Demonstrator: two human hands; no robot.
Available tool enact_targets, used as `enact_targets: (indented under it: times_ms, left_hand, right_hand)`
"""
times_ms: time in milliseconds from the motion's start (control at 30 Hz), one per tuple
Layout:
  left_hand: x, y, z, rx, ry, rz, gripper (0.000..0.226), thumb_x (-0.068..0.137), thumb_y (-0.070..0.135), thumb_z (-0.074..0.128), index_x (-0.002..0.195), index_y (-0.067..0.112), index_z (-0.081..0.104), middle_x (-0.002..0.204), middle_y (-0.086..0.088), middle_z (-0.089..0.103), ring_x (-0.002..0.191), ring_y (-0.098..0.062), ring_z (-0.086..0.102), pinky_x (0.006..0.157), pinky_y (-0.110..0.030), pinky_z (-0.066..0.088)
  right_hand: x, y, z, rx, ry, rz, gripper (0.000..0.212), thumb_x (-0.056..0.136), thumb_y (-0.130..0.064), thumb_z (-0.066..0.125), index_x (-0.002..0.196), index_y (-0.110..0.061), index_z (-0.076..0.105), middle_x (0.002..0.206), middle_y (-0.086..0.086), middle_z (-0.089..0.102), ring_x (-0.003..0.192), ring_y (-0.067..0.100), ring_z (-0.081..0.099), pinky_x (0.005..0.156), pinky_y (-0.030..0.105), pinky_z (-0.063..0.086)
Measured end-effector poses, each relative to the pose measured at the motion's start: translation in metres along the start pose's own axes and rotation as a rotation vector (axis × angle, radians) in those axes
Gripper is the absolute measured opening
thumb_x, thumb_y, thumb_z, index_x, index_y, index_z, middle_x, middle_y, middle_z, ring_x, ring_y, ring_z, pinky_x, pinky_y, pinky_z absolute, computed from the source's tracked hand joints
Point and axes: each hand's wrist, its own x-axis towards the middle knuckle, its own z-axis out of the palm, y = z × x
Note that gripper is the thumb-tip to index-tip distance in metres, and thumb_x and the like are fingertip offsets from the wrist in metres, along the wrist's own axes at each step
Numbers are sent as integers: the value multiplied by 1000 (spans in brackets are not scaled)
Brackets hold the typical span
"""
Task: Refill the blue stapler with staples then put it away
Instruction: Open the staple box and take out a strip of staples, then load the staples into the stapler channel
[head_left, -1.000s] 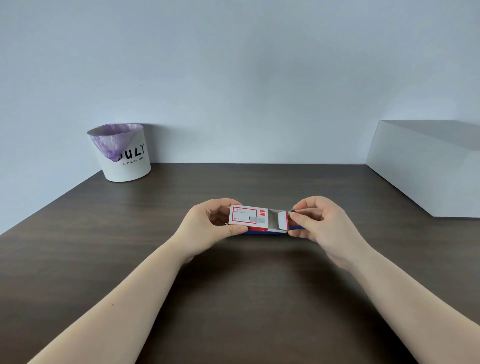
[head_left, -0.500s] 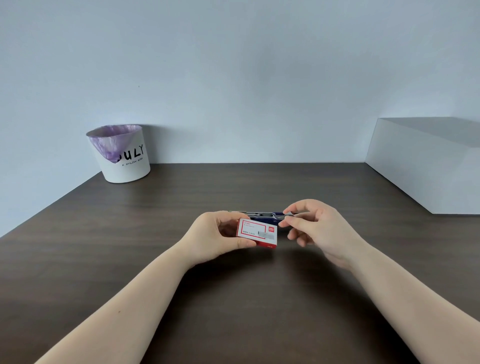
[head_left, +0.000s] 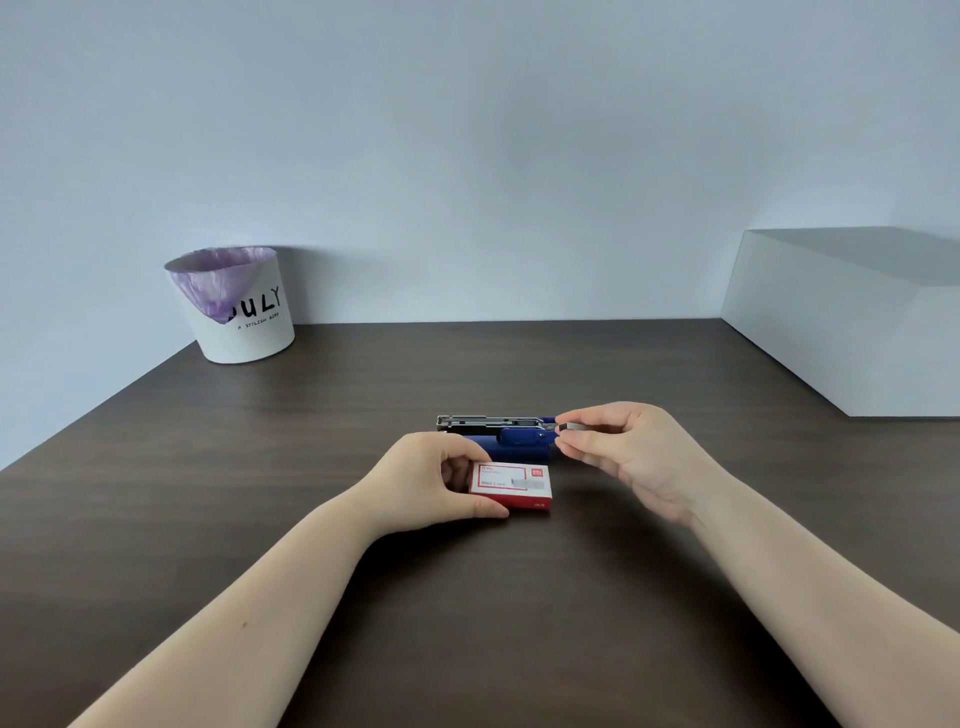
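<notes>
Head view: right hand (head_left: 631, 457) fingers pinch staple strip (head_left: 571, 426) beside stapler (head_left: 511, 435) (open); left hand (head_left: 428, 486) grips staple box (head_left: 511, 486).

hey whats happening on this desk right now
A person is refilling a blue stapler, which lies opened on the dark table with its metal staple channel exposed. The right hand pinches a strip of staples at the stapler's right end, not yet in the channel. The left hand holds the red and white staple box against the table, just in front of the stapler. A white bin and a white box sit at the back, untouched.
</notes>
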Motion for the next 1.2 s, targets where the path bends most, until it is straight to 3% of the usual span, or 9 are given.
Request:
enact_targets:
  times_ms: [100,367,533,667,800,933,1067,1200]
  left_hand:
    - [0,2,-1,20,-12,-5,40,58,43,85,93,29,70,65,12,52,58,5,49,56,-8,38]
    - [-1,2,-1,45,-24,-2,44,60,45,83,98,27,70,74,2,61,60,5,48,56,-8,39]
    - [-2,4,-2,76,-37,-9,52,57,49,83,102,28,68,70,10,56,59,5,49,57,-9,39]
    - [-3,-5,-3,16,-16,-12,59,58,48,82,111,29,65,68,11,57,56,5,50,59,-7,39]
    - [2,-11,-9,-183,221,-59,22,80,41,67,89,22,72,80,-3,70,67,-9,57,69,-23,47]
    - [10,-19,-14,-245,420,-84,12,89,25,59,85,18,69,85,-4,66,69,-8,53,63,-8,40]
    - [15,-30,-13,-189,345,-85,20,88,13,59,104,20,67,95,11,58,76,-1,53,70,-12,40]
    - [18,-29,-11,-131,192,-109,33,88,16,59,120,22,61,110,9,58,87,-7,54,90,-21,43]
  right_hand:
    - [-2,0,1,-61,-31,-19,22,78,2,69,98,-7,72,105,17,71,100,24,68,94,31,53]
    - [-5,-1,4,-129,-36,-43,23,78,-3,71,99,-11,73,107,11,73,106,19,66,96,29,50]
    - [-9,-4,6,-94,-21,-98,18,80,3,67,86,-13,73,96,12,74,92,21,71,83,26,57]
    - [-4,-7,6,-406,87,-219,13,79,-12,72,85,-23,73,91,-4,75,81,7,68,69,18,53]
    - [8,-17,13,-622,63,-310,18,79,-17,72,95,-25,72,90,-9,72,73,-7,61,67,4,45]
    - [22,-25,30,-865,-26,-389,20,84,-16,65,103,-21,71,94,-10,68,75,-4,55,66,1,39]
    - [33,-27,40,-976,-83,-405,20,88,-17,61,105,-20,70,89,-13,61,70,-8,51,63,-2,36]
    - [37,-21,40,-1023,-107,-400,22,88,-18,60,108,-19,70,97,-9,64,73,-6,51,67,0,34]
